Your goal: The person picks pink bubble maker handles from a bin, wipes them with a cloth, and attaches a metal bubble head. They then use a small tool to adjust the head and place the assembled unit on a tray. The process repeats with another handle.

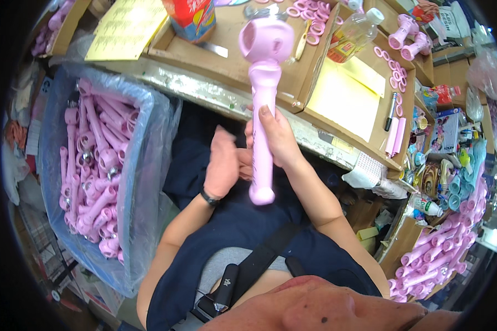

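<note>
From the head view, we see our right hand (279, 138) wrapped around the middle of a long pink wand toy (264, 105), and the grip is closed tight on its handle with the thumb lying flat on the front. The wand stands almost upright in front of us, over our lap, its round hollow head at the top and its rounded knob end at the bottom. Our left hand (222, 163) is just beside the wand, on its left side, and touches our right hand near the lower part of the handle; its fingers are curled in, but we cannot tell if it has hold of anything. A dark wristband (209, 197) sits on that wrist. To the left of the wand is a big box lined with a clear blue bag (141, 182), full of more pink wands (96, 165). Behind the wand's head is the bench (204, 88) with flat cardboard trays (237, 60) on it. Right of the wand's head lie a clear plastic bottle (354, 34), yellow paper sheets (348, 96) and small pink rings (310, 19). Far down to the right of the wand is another heap of pink tubes (442, 248).
</note>
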`<state>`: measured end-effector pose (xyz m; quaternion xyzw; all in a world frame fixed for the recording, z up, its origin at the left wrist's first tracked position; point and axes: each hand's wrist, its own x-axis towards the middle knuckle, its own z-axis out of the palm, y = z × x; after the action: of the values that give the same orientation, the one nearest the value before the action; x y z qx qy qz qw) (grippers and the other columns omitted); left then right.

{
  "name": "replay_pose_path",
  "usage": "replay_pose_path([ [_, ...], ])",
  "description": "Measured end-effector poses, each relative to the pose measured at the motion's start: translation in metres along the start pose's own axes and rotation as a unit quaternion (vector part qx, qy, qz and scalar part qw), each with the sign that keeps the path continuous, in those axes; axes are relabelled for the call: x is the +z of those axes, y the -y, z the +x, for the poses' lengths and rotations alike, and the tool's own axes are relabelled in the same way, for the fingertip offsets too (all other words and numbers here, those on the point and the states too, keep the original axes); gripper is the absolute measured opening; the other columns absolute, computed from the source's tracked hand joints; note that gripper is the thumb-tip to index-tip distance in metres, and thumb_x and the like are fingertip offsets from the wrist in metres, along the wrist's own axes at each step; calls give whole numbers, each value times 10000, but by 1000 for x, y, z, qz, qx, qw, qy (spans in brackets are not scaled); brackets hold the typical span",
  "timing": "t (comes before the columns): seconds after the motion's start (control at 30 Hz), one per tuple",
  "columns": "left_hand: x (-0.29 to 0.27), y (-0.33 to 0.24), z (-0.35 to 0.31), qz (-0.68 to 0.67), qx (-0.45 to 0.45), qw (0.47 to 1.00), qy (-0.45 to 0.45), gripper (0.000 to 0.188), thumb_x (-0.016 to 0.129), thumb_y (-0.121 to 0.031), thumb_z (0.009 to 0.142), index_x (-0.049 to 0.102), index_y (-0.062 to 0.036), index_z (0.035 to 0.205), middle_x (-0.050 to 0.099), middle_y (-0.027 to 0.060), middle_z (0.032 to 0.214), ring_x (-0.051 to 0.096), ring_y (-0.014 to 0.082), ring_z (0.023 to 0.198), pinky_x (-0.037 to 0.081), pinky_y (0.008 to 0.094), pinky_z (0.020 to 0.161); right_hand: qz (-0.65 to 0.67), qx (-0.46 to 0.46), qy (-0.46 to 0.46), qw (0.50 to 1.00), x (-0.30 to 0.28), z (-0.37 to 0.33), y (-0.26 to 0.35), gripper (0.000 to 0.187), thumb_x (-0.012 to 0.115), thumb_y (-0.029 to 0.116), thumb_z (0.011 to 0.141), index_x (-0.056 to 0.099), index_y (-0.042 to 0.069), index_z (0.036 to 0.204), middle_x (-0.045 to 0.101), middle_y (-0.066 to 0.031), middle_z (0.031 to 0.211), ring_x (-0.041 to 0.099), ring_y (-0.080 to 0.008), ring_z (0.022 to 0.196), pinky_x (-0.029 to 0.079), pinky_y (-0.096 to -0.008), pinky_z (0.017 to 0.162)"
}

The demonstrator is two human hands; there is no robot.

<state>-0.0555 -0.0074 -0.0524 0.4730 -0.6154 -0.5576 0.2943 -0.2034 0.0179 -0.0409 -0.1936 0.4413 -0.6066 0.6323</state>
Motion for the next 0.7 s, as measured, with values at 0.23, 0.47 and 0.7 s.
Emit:
replay_pose_path([
  [0.23,-10,-31,16,-529,24,848,24,565,393,-554,963,410,-59,1236,559,136,1082,613,293,966,529,412,845,-624,-210,-77,749,13,-48,-16,392,527,279,962,495,26,1260,636,-196,1027,639,-361,839,522,-415,702],
  [0.47,-40,-43,26,-515,92,841,136,622,479,-592,812,504,-3,1011,461,82,899,489,213,809,511,610,856,-660,-366,-69,652,-54,-78,49,180,622,25,832,684,51,999,720,-76,829,678,-264,757,520,-391,835],
  [0.7,-61,-30,19,-692,-72,699,166,542,519,-501,757,497,19,909,397,49,931,418,155,840,424,399,964,-767,-236,-251,542,-244,3,198,426,744,297,770,646,21,1080,592,-205,1182,549,-328,1134,415,-398,989],
])
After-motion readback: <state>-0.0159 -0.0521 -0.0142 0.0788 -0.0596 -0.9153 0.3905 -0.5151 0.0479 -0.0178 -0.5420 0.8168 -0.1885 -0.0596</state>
